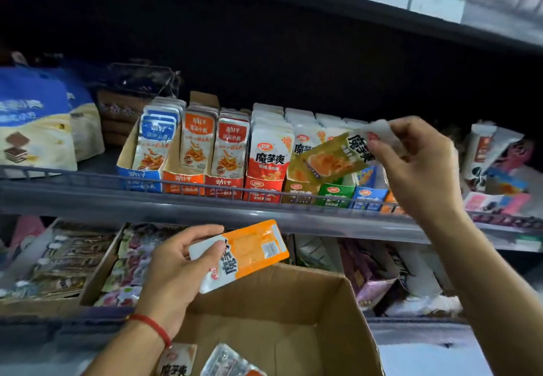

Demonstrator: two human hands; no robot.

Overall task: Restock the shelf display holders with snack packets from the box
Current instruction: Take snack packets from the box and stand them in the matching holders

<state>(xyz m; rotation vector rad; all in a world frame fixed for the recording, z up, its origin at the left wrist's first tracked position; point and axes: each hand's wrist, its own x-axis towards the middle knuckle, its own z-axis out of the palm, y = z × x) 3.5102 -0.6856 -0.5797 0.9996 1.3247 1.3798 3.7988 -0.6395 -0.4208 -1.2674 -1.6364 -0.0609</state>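
My right hand [417, 167] pinches the white top end of an olive-gold snack packet [326, 159], held tilted over the row of display holders [264, 190] on the middle shelf. My left hand [179, 270] grips an orange-and-white snack packet [252, 250], lying sideways below the shelf rail and above the open cardboard box [346, 311]. Two more packets [205, 361] lie in the bottom of the box. The holders carry blue, orange, red, brown, green and blue fronts, most filled with upright packets.
A grey wire rail [88, 181] runs along the middle shelf's front edge. Blue-and-cream bags [35, 129] stand at the left. The lower shelf holds a carton of dark snack packets [67, 270] and purple packs [373, 275]. More packets lie at the far right [496, 176].
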